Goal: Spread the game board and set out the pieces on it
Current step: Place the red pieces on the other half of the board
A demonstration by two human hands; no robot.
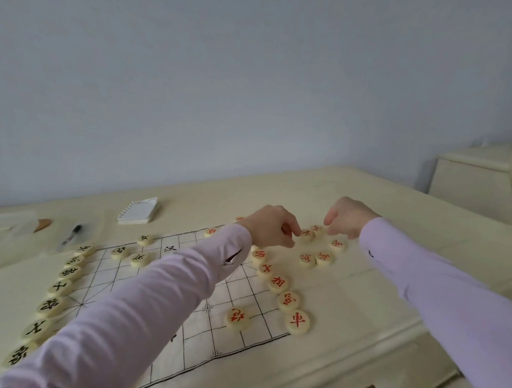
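Note:
A white cloth game board (147, 277) with a black grid lies spread on the cream table (361, 299). Round cream pieces with black characters (57, 287) line its left edge, and three more (138, 259) sit further in. Red-lettered pieces (277, 283) run down its right edge, with one (237, 318) on the grid. Several loose red pieces (323, 258) lie off the board at the far right. My left hand (272, 227) pinches one of them (307, 234) with curled fingers. My right hand (348, 217) curls its fingertips on another red piece (317, 228). My left sleeve hides the board's middle.
A small spiral notepad (138, 211) lies behind the board. A pen (70, 236) and a clear plastic bag (12, 226) are at the back left. A cream cabinet (475, 184) stands at the right, beyond the table. The wall runs close behind the table.

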